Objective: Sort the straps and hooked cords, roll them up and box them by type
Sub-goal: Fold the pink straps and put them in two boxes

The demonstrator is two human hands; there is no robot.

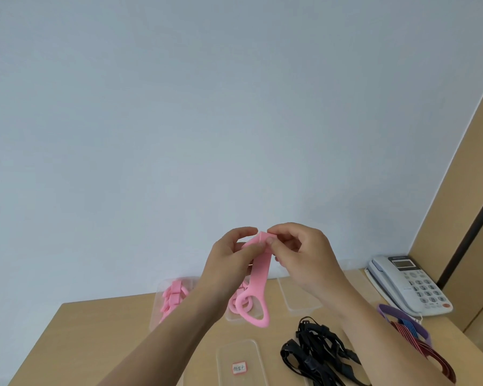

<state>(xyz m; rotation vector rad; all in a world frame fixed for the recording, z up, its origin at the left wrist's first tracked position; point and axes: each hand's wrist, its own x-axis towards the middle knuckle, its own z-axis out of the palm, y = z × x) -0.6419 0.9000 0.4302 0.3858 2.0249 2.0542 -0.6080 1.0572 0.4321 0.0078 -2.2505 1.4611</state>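
Above the wooden table (pixel 101 330), both hands are pinching a pink strap (pixel 258 277) by its top end, left hand (pixel 232 257) and right hand (pixel 299 254) fingertips curling round it; its looped end is dangling over a clear box (pixel 236 317).

Both bare arms reach up and forward from the bottom of the view and meet in the middle, above the wooden table (pixel 101 324). The left hand (pixel 232 254) is up in the air with its back to the camera. Its fingers are curled and its thumb and first finger pinch the top end of the pink strap (pixel 258 277). The right hand (pixel 301 252) is just beside it, almost touching. Its fingers are curled too, and its thumb and fingertips pinch the same end of the strap. Both wrists are bent a little toward each other
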